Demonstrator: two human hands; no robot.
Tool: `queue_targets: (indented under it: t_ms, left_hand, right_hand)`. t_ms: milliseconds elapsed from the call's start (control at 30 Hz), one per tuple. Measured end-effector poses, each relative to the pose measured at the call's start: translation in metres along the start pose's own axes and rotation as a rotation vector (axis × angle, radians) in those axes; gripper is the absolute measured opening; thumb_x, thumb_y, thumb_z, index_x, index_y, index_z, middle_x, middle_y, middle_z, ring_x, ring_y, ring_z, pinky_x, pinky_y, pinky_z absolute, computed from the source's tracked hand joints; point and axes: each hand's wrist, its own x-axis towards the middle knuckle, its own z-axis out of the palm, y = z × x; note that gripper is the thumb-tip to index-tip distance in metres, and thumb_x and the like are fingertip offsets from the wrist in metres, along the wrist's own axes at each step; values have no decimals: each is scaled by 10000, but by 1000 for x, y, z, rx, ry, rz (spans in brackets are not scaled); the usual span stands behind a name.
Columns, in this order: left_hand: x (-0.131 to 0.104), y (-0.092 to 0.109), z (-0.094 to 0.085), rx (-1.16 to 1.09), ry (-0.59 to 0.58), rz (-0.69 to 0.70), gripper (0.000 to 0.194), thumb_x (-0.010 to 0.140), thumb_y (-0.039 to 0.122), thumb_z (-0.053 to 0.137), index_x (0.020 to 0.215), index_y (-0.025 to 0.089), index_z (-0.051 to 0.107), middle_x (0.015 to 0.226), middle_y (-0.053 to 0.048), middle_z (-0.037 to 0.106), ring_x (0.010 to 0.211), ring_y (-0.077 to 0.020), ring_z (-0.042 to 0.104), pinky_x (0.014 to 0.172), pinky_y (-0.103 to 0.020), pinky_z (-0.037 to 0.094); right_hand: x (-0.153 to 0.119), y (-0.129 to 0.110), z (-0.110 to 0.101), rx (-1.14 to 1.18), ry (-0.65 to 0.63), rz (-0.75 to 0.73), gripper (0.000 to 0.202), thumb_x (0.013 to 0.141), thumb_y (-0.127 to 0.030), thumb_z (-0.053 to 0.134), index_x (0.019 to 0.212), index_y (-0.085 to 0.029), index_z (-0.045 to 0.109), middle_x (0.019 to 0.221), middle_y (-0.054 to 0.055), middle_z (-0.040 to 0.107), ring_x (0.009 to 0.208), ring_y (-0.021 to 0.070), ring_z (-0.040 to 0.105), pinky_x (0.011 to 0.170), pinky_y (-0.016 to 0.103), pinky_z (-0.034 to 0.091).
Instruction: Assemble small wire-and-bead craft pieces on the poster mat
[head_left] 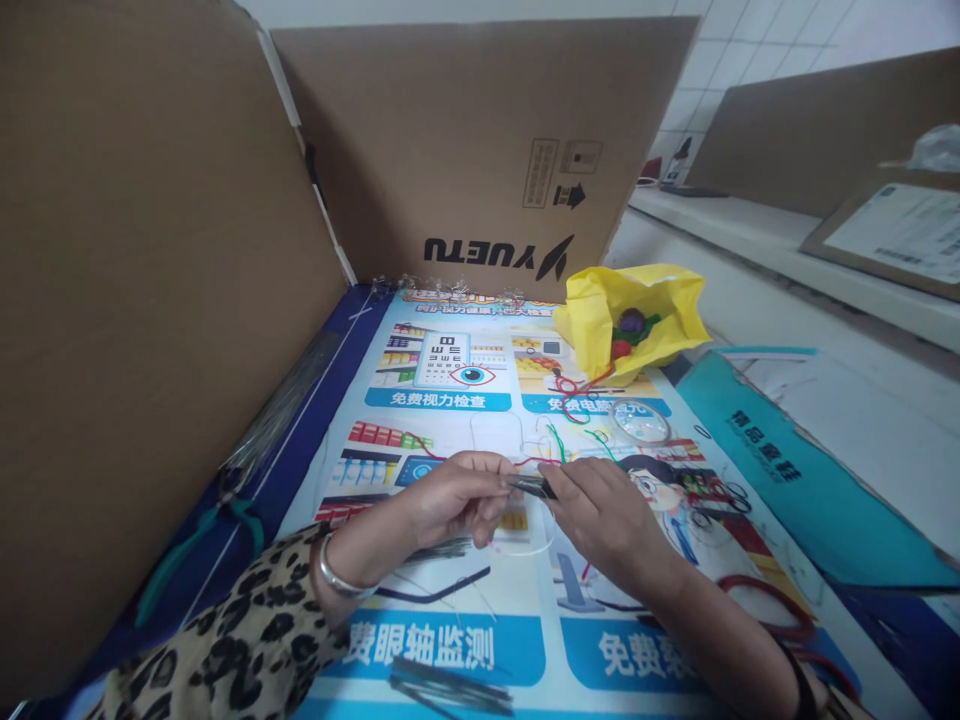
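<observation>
My left hand is closed in a pinch above the printed sheet; whatever lies between its fingertips is too small to make out. Close beside it, my right hand wraps around a small dark metal tool, whose narrow end points at my left fingertips. Its exact kind is hidden by my fingers. A red thread runs just behind both hands. Green threads and a clear round dish lie beyond my right hand. Dark wire pieces rest on the sheet near me.
A yellow bag holds coloured balls of thread. Red-handled scissors lie right, partly behind my forearm. Teal-handled pliers and a wire bundle lie left. Cardboard walls stand behind and left; a teal box piece lies right.
</observation>
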Motion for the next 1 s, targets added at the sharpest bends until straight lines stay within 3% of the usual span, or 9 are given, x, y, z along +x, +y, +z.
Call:
queue_targets:
  t_ms: [167, 300, 433, 567, 1000]
  left_hand:
    - [-3, 10, 3, 295, 111, 11, 77, 758, 214, 522, 756, 137, 526, 419, 58, 501, 328, -61, 460, 390, -165, 320]
    - [-4, 11, 2, 402, 92, 32, 119, 792, 245, 506, 804, 131, 537, 445, 48, 527, 380, -63, 486, 458, -176, 362]
    - [-4, 8, 0, 213, 42, 27, 84, 793, 227, 519, 796, 143, 525, 473, 59, 494, 358, -56, 460, 406, -172, 329]
    - [-2, 3, -1, 6, -29, 33, 80, 800, 226, 535, 804, 147, 528, 464, 78, 429, 332, -54, 411, 418, -200, 394]
    - [-5, -1, 8, -281, -169, -73, 56, 779, 185, 540, 749, 155, 503, 447, 90, 300, 311, -42, 282, 378, -196, 419]
  right_hand:
    - [2, -1, -2, -10, -59, -24, 242, 876, -211, 460, 1057, -94, 571, 827, 107, 622, 760, 216, 553, 678, 361, 436]
    - [5, -2, -3, 9, -82, 19, 252, 884, -264, 457, 1033, -100, 577, 811, 104, 630, 758, 217, 572, 669, 349, 455]
    - [8, -2, -4, 90, -61, 83, 247, 903, -273, 403, 1010, -132, 575, 836, 104, 636, 788, 213, 579, 707, 355, 471]
    - [8, -1, -4, 173, -17, 136, 233, 887, -272, 434, 1031, -141, 562, 868, 105, 635, 813, 217, 573, 722, 370, 477]
    - [6, -2, -2, 174, 79, 46, 224, 858, -209, 483, 1063, -152, 555, 862, 91, 625, 804, 206, 540, 731, 362, 452]
